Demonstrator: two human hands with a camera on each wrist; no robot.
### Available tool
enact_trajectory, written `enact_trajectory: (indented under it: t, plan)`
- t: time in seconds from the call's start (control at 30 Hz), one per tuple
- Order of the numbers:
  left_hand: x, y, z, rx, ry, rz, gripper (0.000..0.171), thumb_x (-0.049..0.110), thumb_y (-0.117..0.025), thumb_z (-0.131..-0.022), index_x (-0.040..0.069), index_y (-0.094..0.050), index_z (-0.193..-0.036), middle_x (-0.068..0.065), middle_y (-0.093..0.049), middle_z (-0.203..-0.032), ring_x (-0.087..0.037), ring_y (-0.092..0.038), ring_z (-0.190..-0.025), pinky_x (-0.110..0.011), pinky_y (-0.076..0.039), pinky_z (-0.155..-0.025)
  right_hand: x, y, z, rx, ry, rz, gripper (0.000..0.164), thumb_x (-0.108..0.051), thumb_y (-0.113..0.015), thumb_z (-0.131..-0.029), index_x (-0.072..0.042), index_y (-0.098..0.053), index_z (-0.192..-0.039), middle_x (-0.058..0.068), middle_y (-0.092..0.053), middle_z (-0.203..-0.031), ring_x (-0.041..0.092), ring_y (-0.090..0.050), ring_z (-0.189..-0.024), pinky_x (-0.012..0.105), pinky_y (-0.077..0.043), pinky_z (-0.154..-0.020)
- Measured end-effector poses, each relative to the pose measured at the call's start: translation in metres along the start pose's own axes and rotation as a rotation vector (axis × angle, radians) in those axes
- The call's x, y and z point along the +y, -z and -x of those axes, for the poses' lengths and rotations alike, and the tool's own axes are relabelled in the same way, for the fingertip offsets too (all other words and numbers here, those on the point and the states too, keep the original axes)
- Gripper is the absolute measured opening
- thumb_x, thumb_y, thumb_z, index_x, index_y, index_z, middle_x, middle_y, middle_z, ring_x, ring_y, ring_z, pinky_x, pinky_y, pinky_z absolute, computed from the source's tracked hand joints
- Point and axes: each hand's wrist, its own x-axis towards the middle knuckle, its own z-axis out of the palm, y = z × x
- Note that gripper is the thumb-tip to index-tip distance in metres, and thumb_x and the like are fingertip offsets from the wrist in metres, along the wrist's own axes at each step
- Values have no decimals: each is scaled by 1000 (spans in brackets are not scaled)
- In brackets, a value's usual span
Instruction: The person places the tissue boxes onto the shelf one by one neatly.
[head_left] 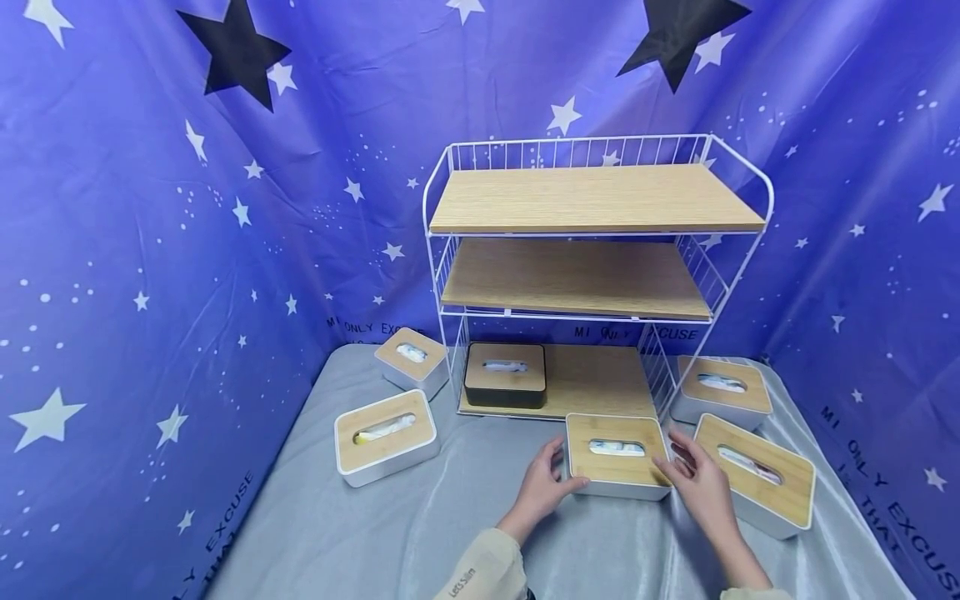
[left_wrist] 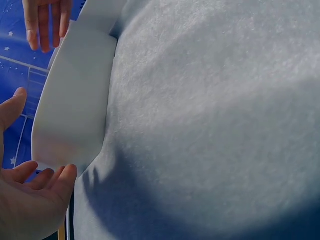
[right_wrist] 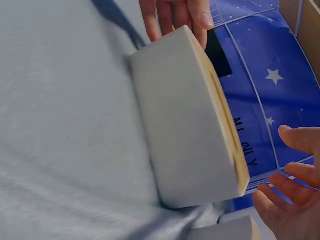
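A white tissue box [head_left: 630, 487] with a bamboo lid sits on the cloth in front of the rack, tissue showing in its oval slot. At its left end is my left hand [head_left: 542, 485], fingers loosely bent and the thumb near the front corner. On the other side my right hand [head_left: 701, 479] is spread around the right end, its fingers apart from the box in the right wrist view. That view also shows the box's plain white side [right_wrist: 180, 125] facing the camera. Neither hand grips the box.
A white wire rack with wooden shelves [head_left: 592, 200] stands behind; a black tissue box [head_left: 506, 392] is on its bottom shelf. White tissue boxes lie left [head_left: 386, 437], back left [head_left: 412, 358], right [head_left: 757, 475] and back right [head_left: 723, 392]. Starry blue curtains [head_left: 150, 250] surround the table.
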Motion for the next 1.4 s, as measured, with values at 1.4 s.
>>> enact_trajectory:
  t: [1.4]
  plan:
    - [-6,-12,1,46,12,62,69,-8,-74,-80,-2,-47,-143,-24,-53,-142,-37,-56,-128,-29,-58,-95,37,-12,23,1,-57,-9,55,1,-75,-84,12,-54,-133,40,-55,-129,-30,-43,-88,-2,-47,-74]
